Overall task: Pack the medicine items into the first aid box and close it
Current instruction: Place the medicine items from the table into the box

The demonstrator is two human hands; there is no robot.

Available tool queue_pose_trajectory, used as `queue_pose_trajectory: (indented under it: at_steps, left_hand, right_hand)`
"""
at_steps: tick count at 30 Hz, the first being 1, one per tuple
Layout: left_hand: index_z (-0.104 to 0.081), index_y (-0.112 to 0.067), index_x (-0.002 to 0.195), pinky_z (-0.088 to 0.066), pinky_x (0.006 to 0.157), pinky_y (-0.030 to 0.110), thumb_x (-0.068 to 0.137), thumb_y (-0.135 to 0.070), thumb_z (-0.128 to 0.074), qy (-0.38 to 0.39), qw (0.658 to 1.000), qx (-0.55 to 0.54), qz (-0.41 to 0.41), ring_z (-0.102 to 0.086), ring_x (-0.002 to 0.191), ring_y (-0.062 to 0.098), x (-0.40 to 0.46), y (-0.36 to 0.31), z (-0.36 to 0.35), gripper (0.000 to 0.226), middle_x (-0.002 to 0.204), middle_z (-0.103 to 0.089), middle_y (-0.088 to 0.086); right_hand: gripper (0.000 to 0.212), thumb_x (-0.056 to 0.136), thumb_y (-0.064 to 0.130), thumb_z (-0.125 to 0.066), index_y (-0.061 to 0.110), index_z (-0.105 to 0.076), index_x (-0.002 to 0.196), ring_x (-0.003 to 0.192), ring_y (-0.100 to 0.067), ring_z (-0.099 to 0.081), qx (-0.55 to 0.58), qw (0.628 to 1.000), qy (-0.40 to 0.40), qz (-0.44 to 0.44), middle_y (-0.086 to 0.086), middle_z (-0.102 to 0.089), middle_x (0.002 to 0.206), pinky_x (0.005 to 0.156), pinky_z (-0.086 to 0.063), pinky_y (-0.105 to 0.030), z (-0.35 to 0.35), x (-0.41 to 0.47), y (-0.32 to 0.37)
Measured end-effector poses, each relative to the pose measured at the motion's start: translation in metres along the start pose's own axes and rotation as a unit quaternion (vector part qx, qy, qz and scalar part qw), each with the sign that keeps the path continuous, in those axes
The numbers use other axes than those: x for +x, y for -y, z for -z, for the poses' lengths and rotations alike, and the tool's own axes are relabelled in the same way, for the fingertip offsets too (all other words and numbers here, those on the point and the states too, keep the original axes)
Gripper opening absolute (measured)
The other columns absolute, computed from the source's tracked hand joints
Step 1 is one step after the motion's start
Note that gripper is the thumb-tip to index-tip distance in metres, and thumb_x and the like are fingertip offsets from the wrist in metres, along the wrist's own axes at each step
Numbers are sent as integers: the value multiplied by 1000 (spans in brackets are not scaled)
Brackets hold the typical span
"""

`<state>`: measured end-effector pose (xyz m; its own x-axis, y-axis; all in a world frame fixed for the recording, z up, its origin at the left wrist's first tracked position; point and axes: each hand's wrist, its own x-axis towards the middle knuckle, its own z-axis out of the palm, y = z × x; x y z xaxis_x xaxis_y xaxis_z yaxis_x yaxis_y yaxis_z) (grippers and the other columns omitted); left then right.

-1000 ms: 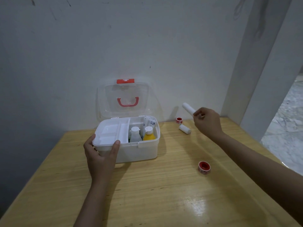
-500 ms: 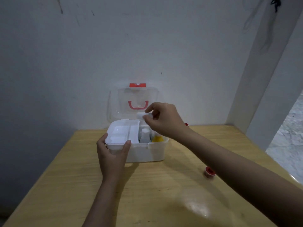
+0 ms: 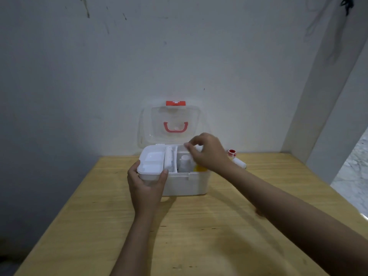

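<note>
The white first aid box [image 3: 187, 185] stands open on the table, its clear lid [image 3: 157, 124] with a red handle leaning upright against the wall. My left hand [image 3: 146, 189] grips the box's front left corner. A white bandage roll [image 3: 169, 159] lies in the narrow slot of the inner tray [image 3: 151, 162]. My right hand [image 3: 208, 153] hovers over the box's right part, fingers loosely curled and holding nothing. Below it stand a white bottle [image 3: 184, 163] and a yellow bottle [image 3: 198, 168], partly hidden. Right of the box lie a second white roll [image 3: 240, 163] and a red tape roll [image 3: 232, 152].
The wooden table [image 3: 199, 226] sits in a corner, with a wall behind and a white pillar [image 3: 326, 116] at the right. My right forearm crosses the table's right half and hides what lies beneath it.
My right hand carried the white roll from the right side to the box and let it go in the tray's narrow slot. My left hand stayed on the box corner.
</note>
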<state>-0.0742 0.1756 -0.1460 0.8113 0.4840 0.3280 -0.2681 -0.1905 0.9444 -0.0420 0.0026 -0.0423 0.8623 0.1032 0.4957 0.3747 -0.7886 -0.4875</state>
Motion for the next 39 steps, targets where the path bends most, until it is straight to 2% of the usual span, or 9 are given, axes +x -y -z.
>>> queue_pose_trajectory:
  at_steps: [4, 9, 12, 15, 22, 30, 32, 35, 39]
  left_hand:
    - [-38, -35, 128, -54, 92, 43, 52, -65, -73, -1, 1000, -4, 0, -53, 120, 20, 0, 1, 0, 89, 135, -49, -2]
    - [-36, -40, 125, -53, 93, 47, 53, -65, -74, 2, 1000, -2, -3, -53, 120, 19, 2, 5, -2, 85, 136, -48, -3]
    - [-35, -42, 125, -54, 92, 48, 54, -65, -74, 2, 1000, 3, -3, -53, 121, 19, 2, 4, -2, 84, 136, -47, -3]
    - [-35, -43, 124, -53, 92, 49, 55, -65, -73, 2, 1000, 7, -5, -52, 122, 20, 2, 5, -2, 82, 138, -47, -3]
    - [-35, -43, 124, -55, 90, 49, 55, -65, -74, 0, 1000, 11, -9, -53, 121, 22, 4, 8, -3, 83, 137, -48, -2]
    - [-36, -33, 130, -56, 84, 35, 60, -56, -81, 17, 1000, -9, -10, -53, 121, 20, 0, 5, -1, 87, 136, -47, -1]
    - [-37, -30, 132, -57, 82, 35, 58, -58, -82, 19, 1000, -16, -8, -55, 119, 20, 0, 4, -1, 90, 136, -48, -1]
    - [-39, -32, 131, -57, 82, 37, 57, -61, -77, 9, 1000, -16, -16, -55, 118, 18, 1, 3, -1, 88, 134, -49, -3]
    - [-40, -30, 131, -52, 83, 31, 66, -40, -84, -2, 1000, -12, -12, -54, 119, 19, 2, 4, -2, 78, 133, -48, -4]
  right_hand:
    - [15, 84, 18, -61, 9, -73, 88, 84, -24, -65, -7, 990, -96, -107, -8, -73, 89, 77, -51, -32, 16, -2, -73]
    - [25, 86, 26, -57, 22, -67, 108, 102, -32, -59, -140, 960, -10, -244, -9, -64, 108, 82, -50, -39, 12, -26, -155]
    - [32, 83, 20, -52, 21, -66, 112, 96, -31, -61, -145, 962, 20, -230, -8, -68, 103, 77, -53, -40, 6, -36, -178]
    - [24, 84, 19, -58, 15, -69, 104, 87, -26, -65, -78, 975, -28, -207, -7, -72, 93, 69, -46, -29, 7, -36, -175]
    - [13, 76, 26, -73, 15, -66, 80, 74, -14, -66, 92, 987, -104, -86, 2, -69, 78, 66, -51, -26, 31, -9, -78]
    - [22, 76, 21, -75, 11, -70, 95, 82, -12, -65, 107, 989, 99, 36, -2, -70, 92, 76, -57, -27, 11, 14, 31]
    - [22, 77, 18, -75, 8, -70, 95, 80, -12, -63, 86, 983, 147, 61, -4, -71, 94, 75, -54, -20, -2, 17, 43]
    - [19, 75, 16, -76, 9, -73, 92, 83, -14, -65, 33, 972, 217, 81, -3, -72, 94, 75, -54, -25, -22, 21, 53]
    - [21, 75, 19, -75, 12, -74, 95, 88, -14, -64, -13, 965, 253, 70, -2, -73, 98, 75, -50, -25, -35, 25, 50]
